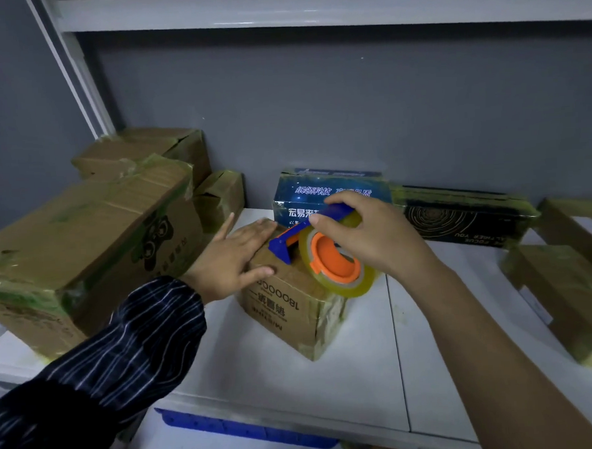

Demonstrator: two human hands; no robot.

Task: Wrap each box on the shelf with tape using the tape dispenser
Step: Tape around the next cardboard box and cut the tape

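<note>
White shelf [261, 380] carrying cardboard boxes. The large box [83, 242] at left, the right-hand boxes [558, 286] and the dark printed box [307, 196] at the back wall bear yellowish tape bands and appear already wrapped. The small box [292, 307] stands mid-shelf, taped at its near corner, its top apparently unfinished. The left hand [234, 258] lies flat on that top, fingers straight; the right hand [374, 234] grips the blue handle of the tape dispenser [334, 256], whose roll rests on the box top. Neighbours beside and behind likely limit turning room.
</note>
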